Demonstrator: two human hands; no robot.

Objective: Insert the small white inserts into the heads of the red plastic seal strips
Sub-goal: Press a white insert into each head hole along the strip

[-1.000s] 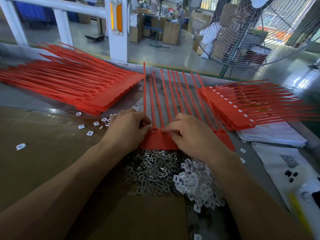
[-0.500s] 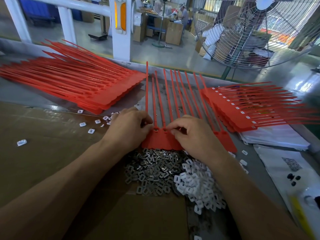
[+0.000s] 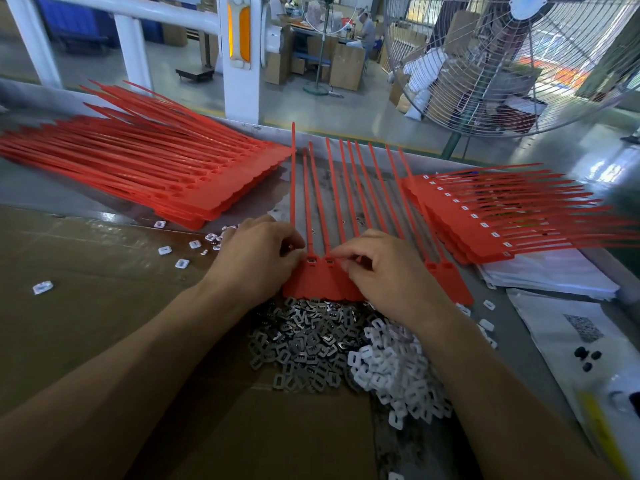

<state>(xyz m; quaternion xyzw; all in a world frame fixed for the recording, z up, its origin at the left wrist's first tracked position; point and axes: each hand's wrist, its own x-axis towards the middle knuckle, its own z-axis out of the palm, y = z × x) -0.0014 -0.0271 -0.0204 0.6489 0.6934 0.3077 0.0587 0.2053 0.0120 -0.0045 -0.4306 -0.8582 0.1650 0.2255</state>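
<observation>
The row of red seal strips (image 3: 325,282) lies mid-frame under both my hands: right hand (image 3: 384,275) pinches something at a strip head, left hand (image 3: 256,261), fingers curled, steadies the row's left edge.

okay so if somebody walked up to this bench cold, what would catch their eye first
Probably the red seal strips fanned upright at the centre, with both hands at their heads: the left hand and the right hand pinching there. Next, bigger red stacks lie to the left and right, and grey and white inserts are heaped just below the hands.
</observation>
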